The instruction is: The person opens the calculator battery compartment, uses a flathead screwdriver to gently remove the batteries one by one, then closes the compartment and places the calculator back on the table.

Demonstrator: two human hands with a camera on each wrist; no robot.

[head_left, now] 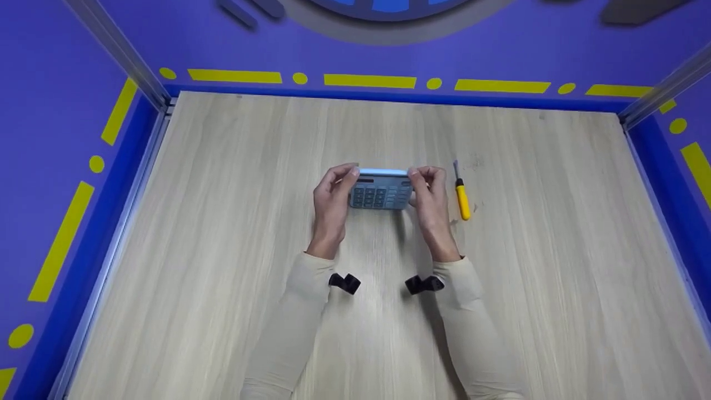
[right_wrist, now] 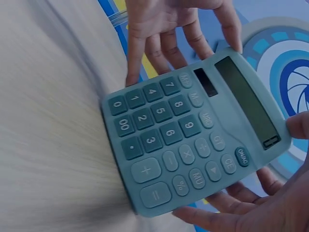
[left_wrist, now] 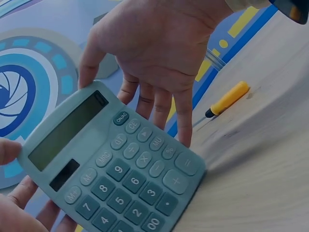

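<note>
A light teal desk calculator (head_left: 381, 193) stands tilted up between both hands at the table's middle, keys towards the person. My left hand (head_left: 331, 201) grips its left side, thumb at the upper corner and fingers behind the edge. On the opposite side my right hand (head_left: 432, 201) holds it the same way. In the left wrist view the calculator (left_wrist: 128, 157) shows a blank display (left_wrist: 67, 128) and a small dark solar strip (left_wrist: 64, 175). Its lower edge is close over the wood in the right wrist view, where all the keys of the calculator (right_wrist: 193, 135) show.
To the right of the right hand lies a screwdriver (head_left: 462, 201) with a yellow handle, its shaft pointing away from the person. The pale wooden table (head_left: 233, 222) is bounded by blue-purple walls (head_left: 366, 61) with yellow marks. Each wrist carries a small black camera (head_left: 345, 284).
</note>
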